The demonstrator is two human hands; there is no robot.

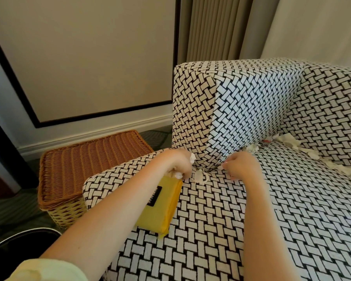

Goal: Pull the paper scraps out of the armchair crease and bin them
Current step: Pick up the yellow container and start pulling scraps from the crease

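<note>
The paper scraps are white, crumpled tissue-like bits, and I judge them almost weightless, soft and easy to tear. Each is best pinched at the bulk that stands proud of the fabric and drawn out slowly along the crease, not tugged by a thin tail. Most of them sit wedged along the armchair crease, where the seat cushion meets the armrest and the back, trailing away to the right. One loose scrap lies on the cushion's front edge between the two hands. The left hand is closed, fingers curled round a wad of scraps that pokes out white above and below the fist. The right hand is curled with its fingertips at the front end of the crease; I cannot tell whether a scrap is between them. A yellow packet with a black label lies on the cushion under the left forearm. The upholstery is a coarse black-and-white basket-weave, which I expect snags thin paper and hides small white bits. The armrest is a firm block. On the patterned carpet to the left stands a lidded wicker basket, and at the lower left corner shows a dark rounded rim, possibly the bin. Behind are a panelled wall and pleated curtains.
</note>
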